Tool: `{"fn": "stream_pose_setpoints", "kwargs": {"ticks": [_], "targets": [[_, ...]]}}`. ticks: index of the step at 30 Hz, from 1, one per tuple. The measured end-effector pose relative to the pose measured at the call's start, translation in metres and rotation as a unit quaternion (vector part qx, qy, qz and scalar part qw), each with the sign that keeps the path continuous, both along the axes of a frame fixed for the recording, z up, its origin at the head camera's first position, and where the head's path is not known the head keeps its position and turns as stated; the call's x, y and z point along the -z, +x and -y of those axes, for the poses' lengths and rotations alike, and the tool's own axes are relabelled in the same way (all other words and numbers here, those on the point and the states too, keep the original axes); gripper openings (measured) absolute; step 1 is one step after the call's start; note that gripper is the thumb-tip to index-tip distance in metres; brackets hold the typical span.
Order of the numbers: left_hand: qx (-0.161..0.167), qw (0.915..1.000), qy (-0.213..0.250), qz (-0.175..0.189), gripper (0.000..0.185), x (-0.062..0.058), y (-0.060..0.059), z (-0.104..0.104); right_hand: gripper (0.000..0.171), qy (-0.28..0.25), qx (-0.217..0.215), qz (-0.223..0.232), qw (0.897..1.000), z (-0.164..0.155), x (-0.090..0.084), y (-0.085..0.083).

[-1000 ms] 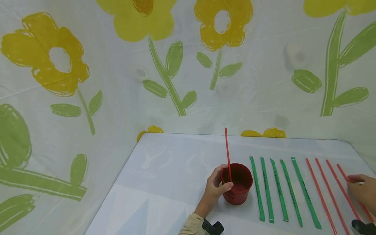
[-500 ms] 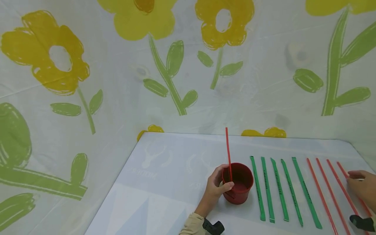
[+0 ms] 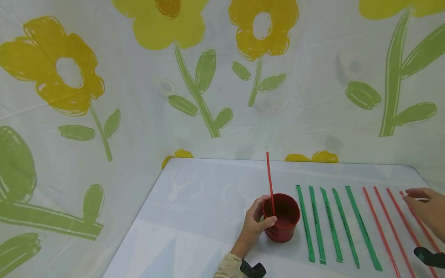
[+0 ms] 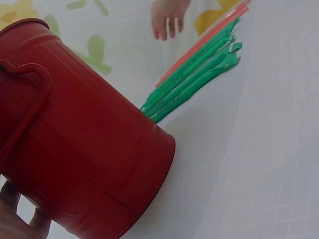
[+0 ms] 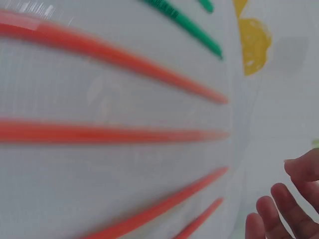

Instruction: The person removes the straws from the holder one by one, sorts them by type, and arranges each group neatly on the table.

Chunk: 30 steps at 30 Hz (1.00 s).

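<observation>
My left hand (image 3: 255, 222) grips a small red bucket (image 3: 283, 231) from its left side, thumb at the near wall. In the left wrist view the bucket (image 4: 94, 134) shows its handle, with part of the left hand (image 4: 22, 216) below it. One red straw (image 3: 269, 177) stands in the bucket, leaning on the rim. At the far right, my right hand (image 3: 427, 208) hovers by the far end of the outermost red straw (image 3: 418, 222). The right wrist view has the right hand (image 5: 286, 204) with loosely bent fingers, holding nothing, beyond the straw tips.
Several green wrapped straws (image 3: 330, 224) lie side by side right of the bucket. Further right are more red straws (image 3: 382, 231), roughly parallel. They rest on a white table (image 3: 194, 216) whose back edge meets a flower-printed curtain (image 3: 306, 108).
My right hand has slid away from me and slightly left, up to the far end of the outermost red straw. The left hand, bucket and standing straw stay put.
</observation>
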<state>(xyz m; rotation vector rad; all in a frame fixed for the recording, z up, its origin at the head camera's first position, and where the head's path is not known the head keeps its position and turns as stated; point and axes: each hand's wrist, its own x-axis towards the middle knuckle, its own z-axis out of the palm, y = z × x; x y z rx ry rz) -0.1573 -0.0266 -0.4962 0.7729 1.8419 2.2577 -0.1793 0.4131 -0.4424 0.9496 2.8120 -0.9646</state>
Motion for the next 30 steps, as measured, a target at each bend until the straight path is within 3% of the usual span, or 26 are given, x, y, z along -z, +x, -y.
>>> {"fn": "stream_pose_setpoints", "kwargs": {"ticks": [4, 7, 14, 19, 26, 30], "targets": [[0.003, 1.0000, 0.000, 0.005, 0.059, -0.012, 0.006, 0.002, 0.046, 0.004, -0.049, -0.060, 0.997, 0.017, -0.013, -0.001], [0.000, 1.0000, -0.001, 0.002, 0.059, -0.014, 0.007, 0.002, 0.043, 0.019, -0.097, -0.129, 0.987, 0.032, -0.018, 0.002], [-0.007, 0.9999, 0.011, 0.007, 0.056, 0.008, -0.003, -0.002, 0.037, 0.042, -0.183, -0.237, 0.953, 0.057, -0.032, 0.007], [-0.010, 0.9999, 0.001, -0.006, 0.055, 0.012, -0.005, -0.003, 0.037, 0.031, -0.212, -0.249, 0.945, 0.078, -0.045, 0.009], [-0.012, 0.9999, 0.004, 0.008, 0.055, 0.010, -0.003, -0.003, 0.036, -0.003, -0.254, -0.249, 0.935, 0.104, -0.060, 0.014], [-0.012, 0.9999, 0.005, 0.003, 0.056, 0.011, -0.004, -0.003, 0.031, -0.028, -0.274, -0.268, 0.923, 0.117, -0.065, 0.014]]}}
